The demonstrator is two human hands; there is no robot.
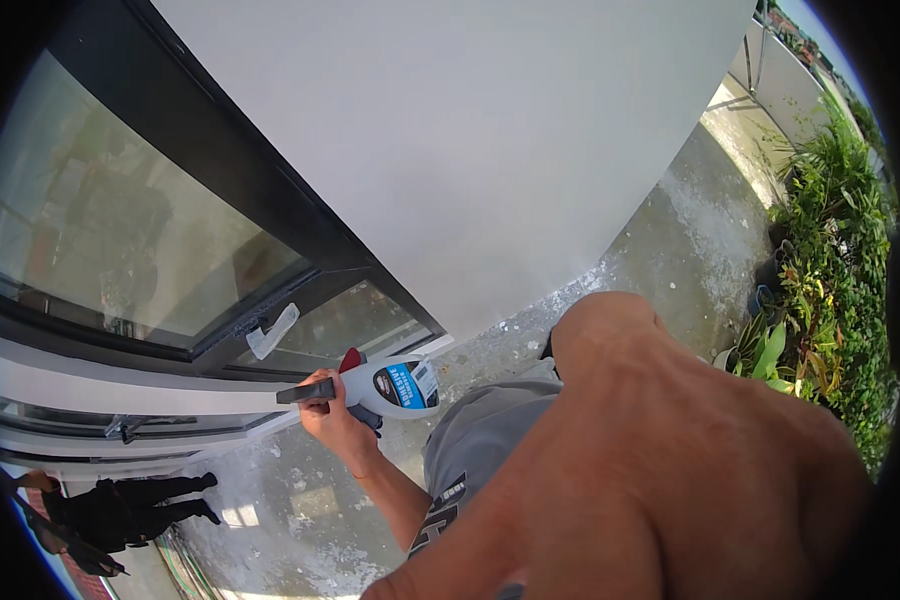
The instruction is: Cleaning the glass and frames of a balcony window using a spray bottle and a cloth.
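Low and left of centre, my left hand is closed round a white spray bottle with a blue and black label. The bottle lies tilted on its side in this view, and a red part shows beside my fingers. A dark, flat-sided piece sticks out at my fingertips; whether it belongs to the bottle I cannot tell. My right hand looms very close at the lower right, its back toward the view. Its fingers run off the lower edge, so their state is hidden.
A dark-framed glass window with a whitish-covered handle stands at the left, beside a plain white wall. Potted plants line the right side of the stained concrete floor. Another person in dark clothes stands at lower left.
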